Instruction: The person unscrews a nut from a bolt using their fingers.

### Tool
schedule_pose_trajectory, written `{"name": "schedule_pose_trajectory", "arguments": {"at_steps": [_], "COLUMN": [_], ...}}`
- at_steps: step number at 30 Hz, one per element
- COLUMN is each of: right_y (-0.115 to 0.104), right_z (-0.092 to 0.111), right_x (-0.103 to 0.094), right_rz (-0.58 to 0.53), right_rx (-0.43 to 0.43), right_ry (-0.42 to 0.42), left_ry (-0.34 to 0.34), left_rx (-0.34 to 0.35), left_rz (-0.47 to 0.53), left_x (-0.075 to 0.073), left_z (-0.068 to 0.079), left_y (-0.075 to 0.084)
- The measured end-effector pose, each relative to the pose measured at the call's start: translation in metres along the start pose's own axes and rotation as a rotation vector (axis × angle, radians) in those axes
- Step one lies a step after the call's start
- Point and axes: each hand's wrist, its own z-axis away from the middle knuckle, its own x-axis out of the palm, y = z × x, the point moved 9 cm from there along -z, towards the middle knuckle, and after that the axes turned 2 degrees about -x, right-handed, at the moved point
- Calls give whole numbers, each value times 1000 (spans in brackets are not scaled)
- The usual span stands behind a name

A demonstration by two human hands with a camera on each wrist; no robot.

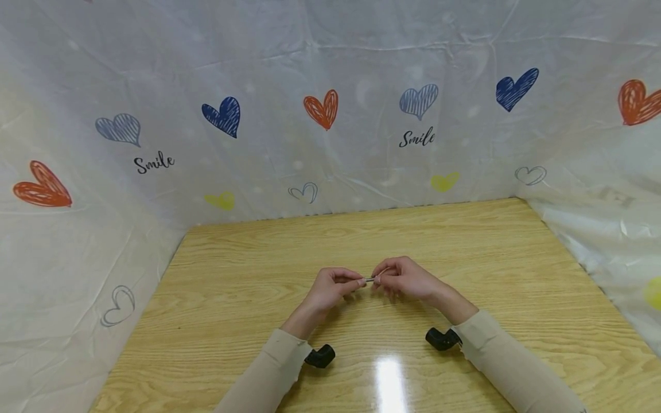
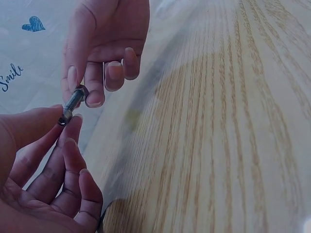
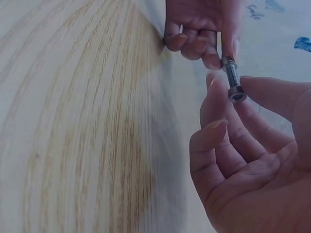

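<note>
Between the two hands is a small silvery bolt [image 2: 74, 101], its threaded shank showing and a wider piece at either end. My left hand [image 1: 333, 287] pinches one end between thumb and fingertips. At the opposite end, the thumb and fingers of my right hand [image 1: 408, 279] grip the wider collar-like piece. In the right wrist view that near end of the bolt [image 3: 237, 94] is round with a dark recess. Both hands are held over the wooden table [image 1: 248, 252], fingertips facing each other a short way apart.
A black angled piece [image 1: 321, 357] sticks out at the left cuff, and a similar black piece [image 1: 441, 339] at the right cuff. White sheeting [image 1: 268, 155] printed with hearts and "Smile" closes in the table's back and sides. Light glares off the front of the tabletop.
</note>
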Motion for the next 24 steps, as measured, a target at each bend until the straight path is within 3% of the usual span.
{"name": "schedule_pose_trajectory", "arguments": {"at_steps": [14, 24], "right_y": [6, 6], "right_z": [1, 1], "right_x": [1, 1], "right_rz": [12, -30], "right_rx": [51, 35], "right_ry": [-2, -16], "left_ry": [-12, -15], "left_rx": [14, 21], "left_rz": [-8, -7], "left_x": [0, 0], "left_z": [2, 2], "left_y": [1, 2]}}
